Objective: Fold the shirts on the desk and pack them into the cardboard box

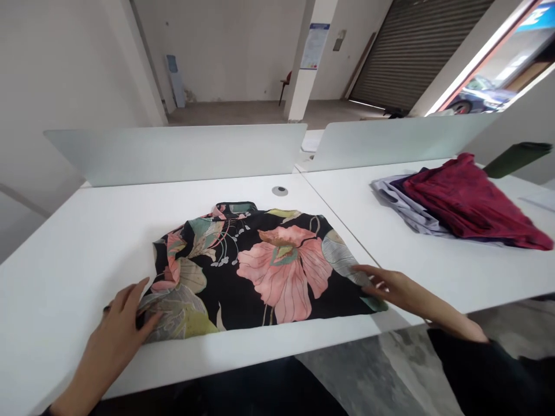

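We are touching floral shirt (234, 289) with left hand (115, 323), right hand (390, 286), pinch unclear; judging it light, soft, maybe slippery; favouring side edges.

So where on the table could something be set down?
The table is bare left of the garment, behind it up to the divider save a grommet, and between garment and pile. Crowded: the pile, and the garment's sides, at left hand and right hand.

The floral garment (284, 260) is looking like smooth cloth. The tabletop (78, 242) is appearing smooth, the divider panels (195, 153) frosted and matt.
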Demonstrator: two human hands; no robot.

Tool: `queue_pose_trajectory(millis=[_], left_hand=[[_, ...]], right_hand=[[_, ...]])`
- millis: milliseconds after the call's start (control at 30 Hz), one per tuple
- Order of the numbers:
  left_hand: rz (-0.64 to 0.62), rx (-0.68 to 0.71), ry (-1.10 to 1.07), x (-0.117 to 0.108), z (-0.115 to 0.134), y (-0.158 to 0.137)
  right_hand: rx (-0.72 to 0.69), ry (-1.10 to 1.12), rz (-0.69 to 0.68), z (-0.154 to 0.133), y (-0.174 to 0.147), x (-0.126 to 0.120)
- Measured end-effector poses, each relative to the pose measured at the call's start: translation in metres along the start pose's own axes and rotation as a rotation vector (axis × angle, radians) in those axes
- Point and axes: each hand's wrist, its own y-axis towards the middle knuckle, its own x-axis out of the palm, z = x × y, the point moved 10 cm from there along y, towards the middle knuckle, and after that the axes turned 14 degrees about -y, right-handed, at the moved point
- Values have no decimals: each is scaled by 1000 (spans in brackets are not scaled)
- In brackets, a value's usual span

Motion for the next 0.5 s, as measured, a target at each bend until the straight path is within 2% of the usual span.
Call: queue_pose_trajectory(millis=[100,167,267,333,400,500], left_hand=[[15,120,152,6,39,11],[17,206,259,12,62,18],[-14,247,326,19,70,30],[-30,213,246,17,57,40],[-10,149,85,7,34,53],[7,-56,-117,-5,-24,72]], right_hand=[[-23,37,106,-10,20,-24],[-64,36,128,-24,36,-34],[-125,7,102,-47,58,-42],[-164,-17,88,-59,69,-45],[-190,-33,67,-66,79,-48],[-209,-60,36,-67,95,-52]])
